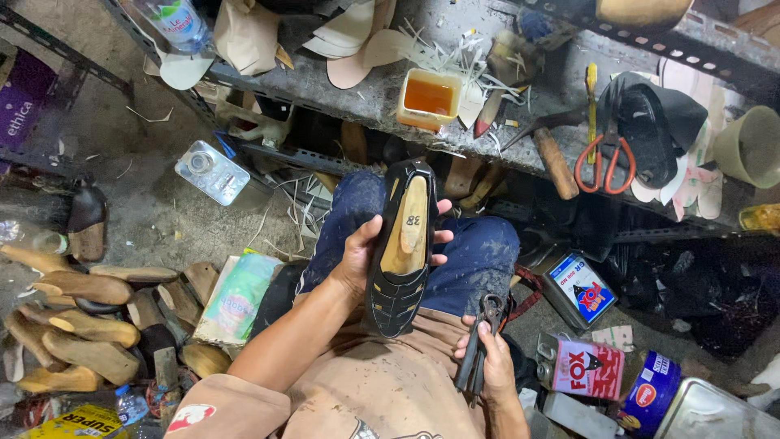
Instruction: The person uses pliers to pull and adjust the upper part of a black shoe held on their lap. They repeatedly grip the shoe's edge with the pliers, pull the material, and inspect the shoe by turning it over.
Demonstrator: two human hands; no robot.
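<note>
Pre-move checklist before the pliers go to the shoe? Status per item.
1. Left hand grips the black shoe upper from the side, thumb across it: ok.
2. Wooden last seated inside the upper: ok.
3. Right hand holds the pliers, nose up: ok.
4. Pliers jaws apart from the shoe, nothing pinched between them: ok.
5. Shoe supported over the lap, above the blue jeans: ok.
6. Upper's edge pulled evenly over the last: cannot tell, the underside is hidden.
</note>
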